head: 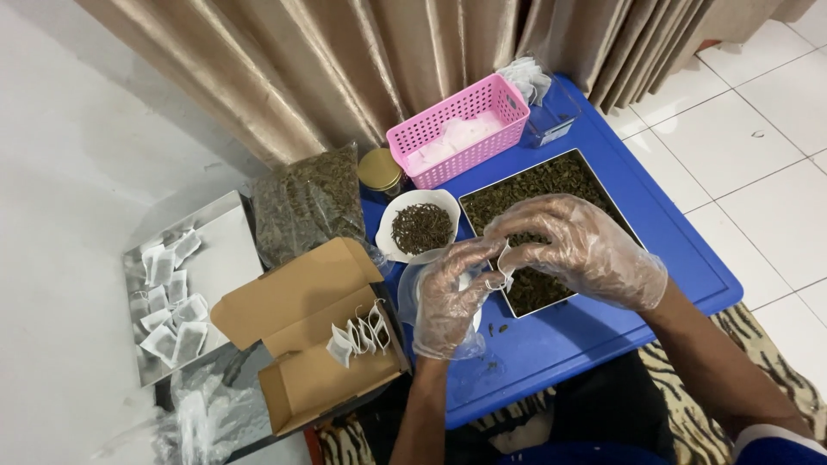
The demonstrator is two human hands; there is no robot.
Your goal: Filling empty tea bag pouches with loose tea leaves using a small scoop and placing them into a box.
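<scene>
Head view: left hand (450,297) and right hand (575,250), both in clear plastic gloves, pinch one small white tea bag (500,274) between fingertips, held over the metal tray of loose tea (536,226), probably so spills fall back in. Filled bags stand upright in the cardboard box (314,344). Bag's contents unreadable; glove glare hides the mouth.

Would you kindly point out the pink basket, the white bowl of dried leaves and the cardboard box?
pink basket (508,108), head view, on its right side wall.
white bowl (389,244), head view, on its bare left rim.
cardboard box (297,293), head view, on the open upper flap.
</scene>
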